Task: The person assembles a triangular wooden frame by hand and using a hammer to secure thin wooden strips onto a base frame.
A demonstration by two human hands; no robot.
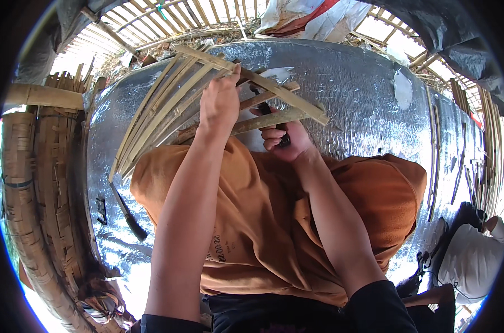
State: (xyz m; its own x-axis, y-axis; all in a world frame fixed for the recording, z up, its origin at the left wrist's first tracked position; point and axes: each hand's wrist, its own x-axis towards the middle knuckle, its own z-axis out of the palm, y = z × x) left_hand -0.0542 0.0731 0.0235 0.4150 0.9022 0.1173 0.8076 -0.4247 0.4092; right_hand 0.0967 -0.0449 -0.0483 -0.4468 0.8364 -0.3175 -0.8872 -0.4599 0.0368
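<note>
My left hand is closed on a bamboo strip that slants from upper left down to the right above my lap. Several thin bamboo strips fan out from there toward the lower left. My right hand is wrapped around a slim black-handled tool just below the slanting strip; its working end is partly hidden among the strips. A thicker greenish bamboo piece crosses beside my right fingers. Brown cloth covers my lap under both forearms.
A silver foil mat spreads around me. A black-handled knife lies on it at left. Rolled woven bamboo mats stand at far left. Thin sticks lie at right, near a pale bundle. Bamboo slats line the far side.
</note>
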